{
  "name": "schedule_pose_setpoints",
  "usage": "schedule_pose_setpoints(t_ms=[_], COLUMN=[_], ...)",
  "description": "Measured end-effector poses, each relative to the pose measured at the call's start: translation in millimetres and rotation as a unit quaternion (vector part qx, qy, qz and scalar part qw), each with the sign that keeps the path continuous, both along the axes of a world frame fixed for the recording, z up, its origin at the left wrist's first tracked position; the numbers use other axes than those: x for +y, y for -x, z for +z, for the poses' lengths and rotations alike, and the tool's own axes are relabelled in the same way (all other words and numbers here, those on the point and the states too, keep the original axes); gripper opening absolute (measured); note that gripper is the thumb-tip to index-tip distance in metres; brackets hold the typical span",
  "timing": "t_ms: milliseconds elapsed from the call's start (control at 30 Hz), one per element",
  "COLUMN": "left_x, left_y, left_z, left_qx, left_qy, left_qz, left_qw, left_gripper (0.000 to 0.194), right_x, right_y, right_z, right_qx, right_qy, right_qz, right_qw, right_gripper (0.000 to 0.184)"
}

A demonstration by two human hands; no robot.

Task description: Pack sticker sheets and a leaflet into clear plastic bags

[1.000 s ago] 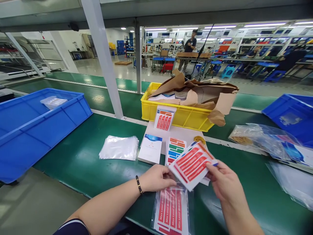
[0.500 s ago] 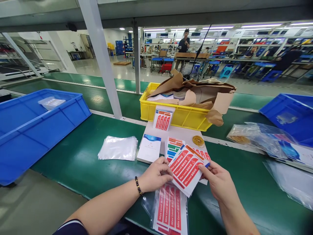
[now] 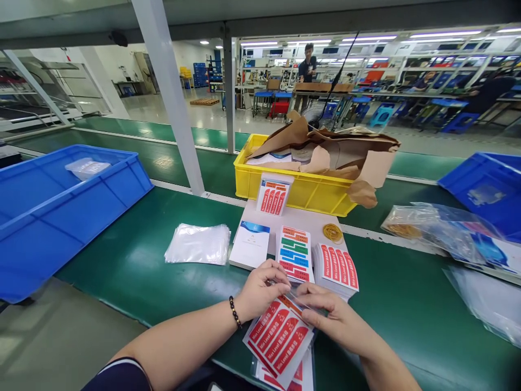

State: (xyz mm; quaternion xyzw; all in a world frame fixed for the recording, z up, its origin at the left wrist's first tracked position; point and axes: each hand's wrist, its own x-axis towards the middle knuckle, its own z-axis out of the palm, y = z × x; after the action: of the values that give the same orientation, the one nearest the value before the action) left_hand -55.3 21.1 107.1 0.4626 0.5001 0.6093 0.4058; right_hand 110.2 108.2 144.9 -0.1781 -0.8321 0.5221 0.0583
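My left hand pinches the upper end of a small clear plastic bag. My right hand has its fingers and thumb on the bag's other side. Below both hands is a tilted sheet of red labels, printed "Max Level" and "Min Level", seemingly in that bag; their fingers hide its top edge. Another bagged label sheet lies partly under it at the table's front edge. Just beyond the hands lie a stack of multicoloured label sheets and a stack of red label sheets.
White booklets and clear bags lie left. Rubber bands sit on a pale board. Behind stands a yellow crate holding brown paper, with a bagged label set leaning on it. Blue bins flank the table; a person stands far back.
My right hand has moved left and down, bringing the red label sheet towards me, below my left hand. The stacks behind are now uncovered. Both hands are now at the bag's top.
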Motion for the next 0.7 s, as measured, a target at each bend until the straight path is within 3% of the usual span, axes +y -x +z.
schedule_pose_setpoints(t_ms=[167, 267, 333, 433, 700], left_x=[1.6, 2.8, 3.0, 2.7, 1.8], left_y=[1.8, 4.5, 5.2, 4.5, -0.6], left_z=[-1.4, -1.2, -1.2, -2.0, -2.7], left_qx=[-0.064, -0.026, 0.004, 0.022, 0.018], left_qy=[0.101, 0.146, 0.147, 0.133, 0.129], left_qz=[-0.068, -0.072, -0.055, -0.039, -0.045], left_qw=[0.990, 0.986, 0.988, 0.990, 0.991], left_gripper=[0.035, 0.022, 0.018, 0.015, 0.015], right_x=[3.6, 5.8, 5.7, 4.2, -3.3], right_y=[-3.1, -5.1, -4.3, -0.2, 9.0], right_z=[-9.7, -15.6, -18.0, -19.7, -19.7], right_qx=[0.023, 0.013, -0.001, -0.001, 0.017], right_qy=[0.016, 0.051, 0.061, 0.062, -0.025], right_qz=[-0.095, -0.130, -0.141, -0.141, -0.146], right_qw=[0.995, 0.990, 0.988, 0.988, 0.989], right_gripper=[0.024, 0.033, 0.035, 0.022, 0.019])
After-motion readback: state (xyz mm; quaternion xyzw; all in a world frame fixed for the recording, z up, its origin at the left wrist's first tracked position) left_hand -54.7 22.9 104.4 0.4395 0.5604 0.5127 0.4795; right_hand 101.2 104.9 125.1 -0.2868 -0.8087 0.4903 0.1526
